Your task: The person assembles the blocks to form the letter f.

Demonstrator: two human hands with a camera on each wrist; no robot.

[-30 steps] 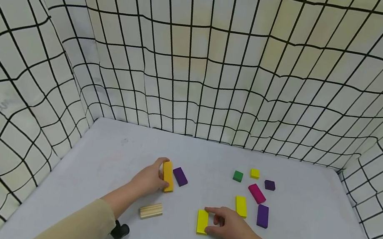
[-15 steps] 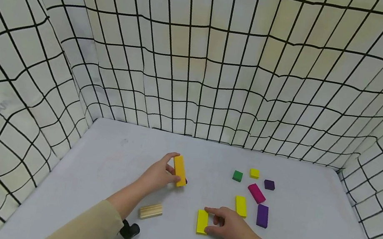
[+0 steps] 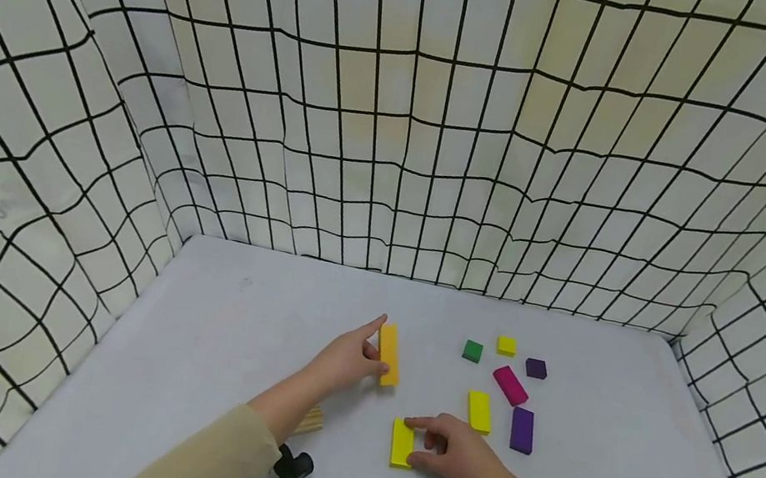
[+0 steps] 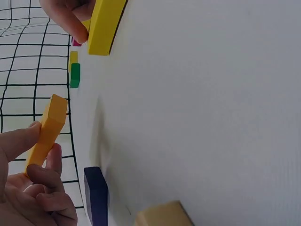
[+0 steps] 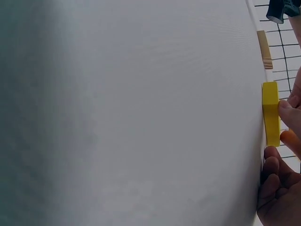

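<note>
My left hand (image 3: 349, 359) pinches an orange rectangular block (image 3: 389, 355) by its ends; the left wrist view has this block (image 4: 48, 129) raised off the table, its shadow on the white surface. A dark purple block (image 4: 96, 195) lies below that hand there, hidden behind it in the head view. Thumb and index finger of my right hand (image 3: 458, 449) pinch a yellow rectangular block (image 3: 402, 443) lying flat on the table. A striped wooden block (image 3: 310, 421) is partly covered by my left forearm.
Right of the hands lie a second yellow block (image 3: 479, 412), a purple block (image 3: 522, 431), a magenta block (image 3: 510, 386), and small green (image 3: 473, 351), yellow (image 3: 505, 345) and dark purple (image 3: 536, 369) blocks. Black netting (image 3: 435, 155) over white walls surrounds the white table (image 3: 251, 301).
My left hand has lifted the orange block and carried it to the right, over and past the purple block, toward the yellow one. The right hand stays in place at its yellow block.
</note>
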